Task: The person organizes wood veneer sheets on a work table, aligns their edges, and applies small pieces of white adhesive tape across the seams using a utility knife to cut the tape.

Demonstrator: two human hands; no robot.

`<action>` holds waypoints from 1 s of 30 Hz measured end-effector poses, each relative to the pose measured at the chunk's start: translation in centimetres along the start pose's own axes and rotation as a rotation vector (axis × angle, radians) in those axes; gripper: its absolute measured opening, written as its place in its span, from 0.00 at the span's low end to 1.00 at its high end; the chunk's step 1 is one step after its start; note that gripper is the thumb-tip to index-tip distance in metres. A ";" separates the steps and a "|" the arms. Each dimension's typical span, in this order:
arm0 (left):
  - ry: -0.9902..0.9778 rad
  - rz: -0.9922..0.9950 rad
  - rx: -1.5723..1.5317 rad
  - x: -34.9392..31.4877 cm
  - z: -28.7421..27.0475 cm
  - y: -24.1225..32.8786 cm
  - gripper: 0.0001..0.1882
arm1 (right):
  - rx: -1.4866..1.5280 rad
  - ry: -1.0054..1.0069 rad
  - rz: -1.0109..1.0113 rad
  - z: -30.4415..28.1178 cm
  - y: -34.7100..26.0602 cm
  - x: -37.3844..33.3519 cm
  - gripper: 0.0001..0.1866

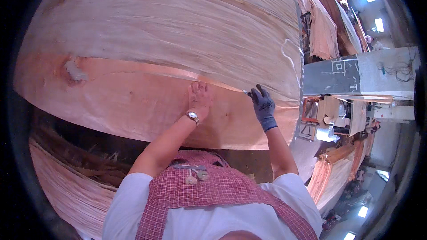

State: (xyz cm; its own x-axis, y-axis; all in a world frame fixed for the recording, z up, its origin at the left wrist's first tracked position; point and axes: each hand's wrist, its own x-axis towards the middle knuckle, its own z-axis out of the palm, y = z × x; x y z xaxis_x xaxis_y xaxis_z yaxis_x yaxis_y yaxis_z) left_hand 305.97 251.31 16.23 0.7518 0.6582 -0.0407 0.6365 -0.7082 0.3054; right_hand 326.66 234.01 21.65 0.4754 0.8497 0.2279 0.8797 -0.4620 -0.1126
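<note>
**Wood sheet point(231, 124) under your left hand point(201, 98)**

Your left hand presses flat, fingers extended, gripping nothing visible. Your gloved right hand point(263, 103) is closed around a small tool point(246, 92), too small to identify. A pale sheet point(178, 35) lies just beyond your fingertips. Judgement: wood sheet likely light, bendy, prone to splitting along the grain. Best held with spread palms along the edge nearest you, avoiding the gray patch point(74, 71) well left of your left hand.

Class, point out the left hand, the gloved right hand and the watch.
Left hand point(201, 101): head view, middle of its back.
Right hand point(264, 105): head view, back of the grey glove.
Watch point(192, 115): head view, on its dial.
</note>
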 end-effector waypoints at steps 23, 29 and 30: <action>1.629 -0.442 -0.485 -17.8 -45.0 -31.5 0.16 | 0.540 -0.192 -0.140 3.7 -26.1 3.3 0.14; 1.263 -0.631 -0.457 -18.8 -42.3 -51.6 0.14 | 0.297 -0.065 -0.172 11.2 -37.1 6.9 0.17; 1.282 -0.523 -1.168 -16.8 -39.3 -53.7 0.16 | 0.283 -0.057 -0.153 12.4 -37.3 6.5 0.18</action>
State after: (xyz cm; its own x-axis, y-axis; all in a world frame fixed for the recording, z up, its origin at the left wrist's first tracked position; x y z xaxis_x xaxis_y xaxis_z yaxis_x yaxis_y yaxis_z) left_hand 252.40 288.39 37.93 -0.4087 0.8976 0.1653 -0.1221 -0.2332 0.9647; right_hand 297.09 259.93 15.32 0.3307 0.9203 0.2090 0.9048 -0.2462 -0.3474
